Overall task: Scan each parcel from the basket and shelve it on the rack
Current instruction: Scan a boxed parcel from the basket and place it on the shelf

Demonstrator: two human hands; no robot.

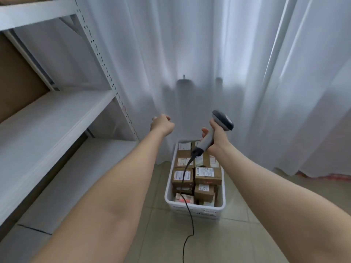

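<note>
Right hand (216, 138) grips grey barcode scanner (214, 132) above white basket (195, 208) of labelled brown parcels (208, 175) on tiled floor, left hand (162, 124) curled into an empty fist beside white rack (57, 114), cable (187, 205) trailing down.

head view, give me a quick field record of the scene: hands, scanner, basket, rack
left hand: loosely curled, holding nothing visible, raised near the rack upright
right hand: gripping the scanner handle
scanner: grey, head tipped up and away, above the basket's far end
cable: black, trailing from the scanner handle across the basket to the floor
basket: white, on the tiled floor, filled with parcels
parcels: brown boxes with white labels
rack: white shelves on the left
curtain: white, behind the basket
</note>
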